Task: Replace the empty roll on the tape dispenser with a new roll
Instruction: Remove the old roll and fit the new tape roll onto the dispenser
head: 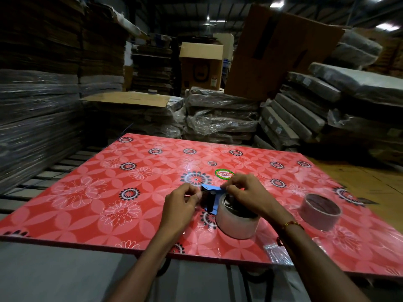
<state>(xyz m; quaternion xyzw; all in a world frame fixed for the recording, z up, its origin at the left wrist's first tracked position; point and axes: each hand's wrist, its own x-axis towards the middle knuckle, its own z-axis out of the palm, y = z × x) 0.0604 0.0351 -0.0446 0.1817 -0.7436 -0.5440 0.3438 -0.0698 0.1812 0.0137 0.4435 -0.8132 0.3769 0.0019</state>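
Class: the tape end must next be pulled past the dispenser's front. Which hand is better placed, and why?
Left. The left hand pinches at the blue tape dispenser's front, while the right hand lies over the new tape roll, steadying it.

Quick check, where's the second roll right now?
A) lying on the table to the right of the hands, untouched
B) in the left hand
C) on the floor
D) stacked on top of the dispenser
A: the second roll lies flat on the red table, apart from both hands, while the left hand and right hand work at the blue dispenser, which carries a clear tape roll.
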